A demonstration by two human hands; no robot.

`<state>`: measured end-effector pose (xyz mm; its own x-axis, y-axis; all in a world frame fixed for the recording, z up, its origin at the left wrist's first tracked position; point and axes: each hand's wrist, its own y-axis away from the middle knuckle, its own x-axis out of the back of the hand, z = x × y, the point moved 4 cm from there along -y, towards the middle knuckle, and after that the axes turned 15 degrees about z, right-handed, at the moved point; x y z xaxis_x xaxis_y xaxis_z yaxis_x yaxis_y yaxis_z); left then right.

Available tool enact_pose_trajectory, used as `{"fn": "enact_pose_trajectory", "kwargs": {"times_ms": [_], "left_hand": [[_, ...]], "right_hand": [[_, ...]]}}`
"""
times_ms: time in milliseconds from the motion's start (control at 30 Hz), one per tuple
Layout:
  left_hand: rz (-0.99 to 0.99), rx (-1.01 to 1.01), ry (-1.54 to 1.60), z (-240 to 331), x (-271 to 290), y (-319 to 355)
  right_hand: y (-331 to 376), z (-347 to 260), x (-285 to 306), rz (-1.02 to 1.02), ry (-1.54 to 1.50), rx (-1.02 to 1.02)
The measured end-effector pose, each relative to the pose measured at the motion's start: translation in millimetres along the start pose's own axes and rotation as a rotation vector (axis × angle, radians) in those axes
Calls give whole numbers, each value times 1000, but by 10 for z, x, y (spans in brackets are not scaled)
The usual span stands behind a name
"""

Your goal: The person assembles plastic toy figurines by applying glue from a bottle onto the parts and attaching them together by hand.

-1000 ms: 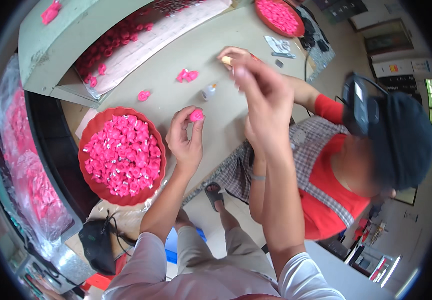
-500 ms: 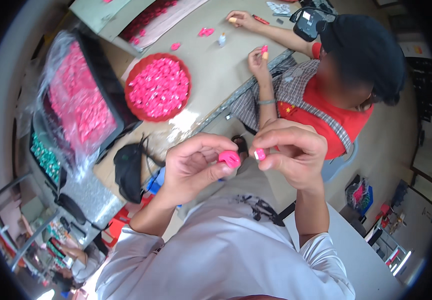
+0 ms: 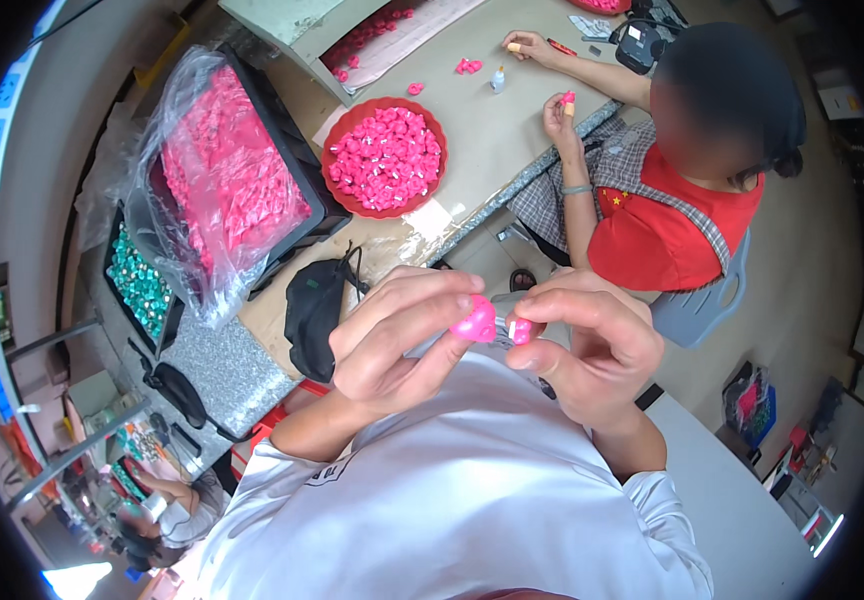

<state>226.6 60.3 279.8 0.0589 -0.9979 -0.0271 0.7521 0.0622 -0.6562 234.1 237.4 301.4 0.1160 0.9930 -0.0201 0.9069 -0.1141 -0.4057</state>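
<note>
Between the thumb and fingers of my left hand [image 3: 392,335] is a rounded, glossy pink plastic piece [image 3: 474,320]. My right hand [image 3: 597,340] pinches a smaller pink piece with a white face [image 3: 521,331]. The two pieces are held up in front of my white shirt, side by side, with a narrow gap between them. My fingertips hide part of both. On the table beyond, a red scalloped bowl [image 3: 440,182] is heaped with similar small pink and white pieces.
A black crate [image 3: 302,165] with a plastic bag of pink pieces stands at left, beside a tray of green pieces [image 3: 140,285]. A black pouch [image 3: 312,305] lies nearer. At right sits a co-worker [image 3: 672,220], holding a pink piece. A small bottle [image 3: 497,80] stands on the table.
My hands have come closer together, narrowing the gap between the pieces. The left piece has turned, now showing a smoother, rounded side. The whole view has shifted, moving the table rightward in it.
</note>
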Motion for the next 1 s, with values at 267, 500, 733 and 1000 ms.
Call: {"fn": "enact_pose_trajectory", "kwargs": {"times_ms": [267, 500, 733, 1000], "left_hand": [[0, -240, -61, -78, 70, -89], [-24, -284, -66, -121, 101, -164], [-72, -319, -49, -147, 117, -254], [-90, -36, 261, -285, 97, -259]], "right_hand": [[-13, -73, -214, 114, 217, 120], [7, -82, -300, 208, 276, 138], [14, -110, -372, 246, 382, 211], [-32, 0, -376, 245, 69, 26]]}}
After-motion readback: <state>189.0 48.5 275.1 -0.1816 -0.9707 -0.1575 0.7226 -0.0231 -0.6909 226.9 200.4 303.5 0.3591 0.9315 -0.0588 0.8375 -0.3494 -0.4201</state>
